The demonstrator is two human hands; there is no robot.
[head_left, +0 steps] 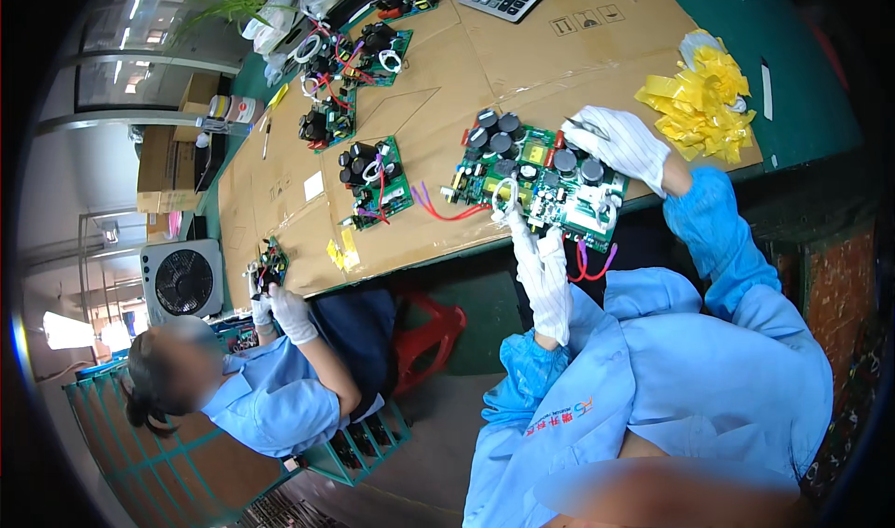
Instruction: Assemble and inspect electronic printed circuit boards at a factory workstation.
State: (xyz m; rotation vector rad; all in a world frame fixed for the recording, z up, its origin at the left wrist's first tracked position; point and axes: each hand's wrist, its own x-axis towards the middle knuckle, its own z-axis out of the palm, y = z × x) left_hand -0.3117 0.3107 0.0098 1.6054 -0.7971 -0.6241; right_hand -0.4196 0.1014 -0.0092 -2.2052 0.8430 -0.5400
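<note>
green circuit board point(536, 183) sits on the cardboard-covered table point(438, 90) at its near edge, crowded with black round capacitors, a white wire loop, and red and purple wires trailing off its sides. the left hand point(543, 272), in a white striped glove, pinches the board's near edge by the white loop. the right hand point(623, 144), gloved too, rests on the far corner, fingers curled around a thin metal tool point(585, 128). yellow tape scraps point(701, 99) lie just beside. a co-worker's gloved hands point(280, 306) hold another small board.
</note>
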